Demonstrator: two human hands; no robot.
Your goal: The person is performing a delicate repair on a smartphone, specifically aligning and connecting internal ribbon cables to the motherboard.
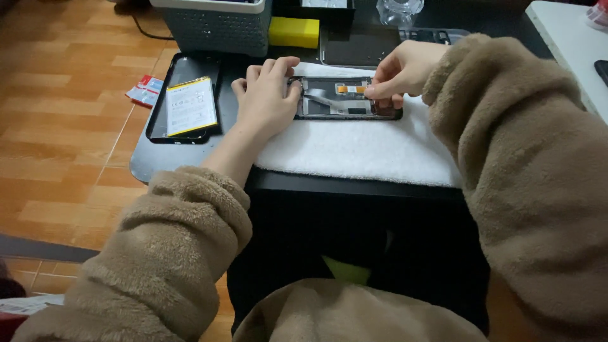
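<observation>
Both hands are down on the opened phone frame [345, 98], which lies on the white towel [354, 149] and is my landmark. My left hand [266, 98] presses on the frame's left end, fingers spread and curled over its edge, pinning it flat rather than gripping it. My right hand [402, 69] hovers at the frame's right end, thumb and forefinger pinched together on the end of a thin metal tool [323, 99], tweezers by the look, whose tip lies slanted across the frame's inside. An orange flex strip [351, 89] sits near the frame's upper edge, just beside the right fingertips.

Left of the frame, off the towel, a second phone body with a pale battery [190, 106] rests on the dark table [149, 164]. Behind the frame I see a dark tray [358, 47], a yellow block [293, 31] and a grey perforated basket [215, 28]. Further left, a small red packet [145, 90] lies on the floor.
</observation>
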